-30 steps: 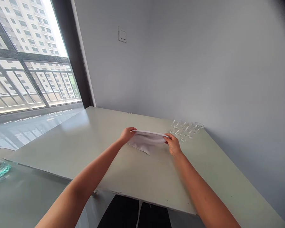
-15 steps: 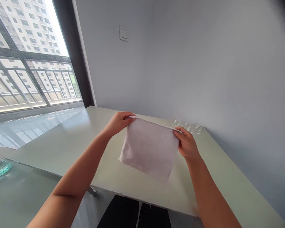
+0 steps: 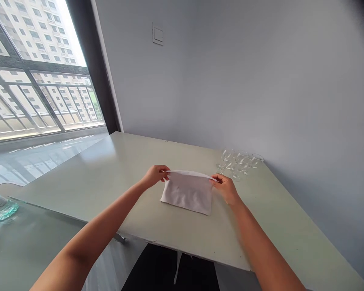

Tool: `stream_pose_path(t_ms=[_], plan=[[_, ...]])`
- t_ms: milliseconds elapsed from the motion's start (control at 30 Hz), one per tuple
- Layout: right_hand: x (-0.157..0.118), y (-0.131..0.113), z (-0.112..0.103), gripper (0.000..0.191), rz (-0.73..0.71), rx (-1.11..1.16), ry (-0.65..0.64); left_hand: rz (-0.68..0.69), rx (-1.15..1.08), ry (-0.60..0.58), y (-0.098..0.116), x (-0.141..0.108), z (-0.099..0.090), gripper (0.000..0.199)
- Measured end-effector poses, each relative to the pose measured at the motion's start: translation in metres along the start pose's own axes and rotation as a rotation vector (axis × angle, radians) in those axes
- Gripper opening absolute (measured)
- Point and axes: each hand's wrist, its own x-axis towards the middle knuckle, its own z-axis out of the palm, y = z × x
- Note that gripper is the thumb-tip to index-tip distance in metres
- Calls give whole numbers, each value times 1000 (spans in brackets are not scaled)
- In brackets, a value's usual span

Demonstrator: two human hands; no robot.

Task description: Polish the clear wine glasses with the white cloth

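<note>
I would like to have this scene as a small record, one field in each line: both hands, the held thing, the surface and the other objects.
Left hand: pinches the cloth's upper left corner
Right hand: pinches its upper right corner
Held thing: pale whitish-lilac rectangular cloth, spread between both hands
Surface: glossy pale greenish-white table
Beyond right hand: group of clear stemmed glasses
Left picture edge: transparent teal-tinted container, partly cut off

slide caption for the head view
Left hand and right hand hold a pale cloth by its far edge over a table, clear glasses beyond.
</note>
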Motion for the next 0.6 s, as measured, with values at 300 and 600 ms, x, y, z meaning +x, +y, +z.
stream_pose_path(t_ms=[300,600], plan=[[-63,0,-4,10,-71,-369,-480,235,425,-289,-22,-55,-12,31],[-68,-14,22,24,-307,-747,-458,78,98,-148,14,-66,76,53]])
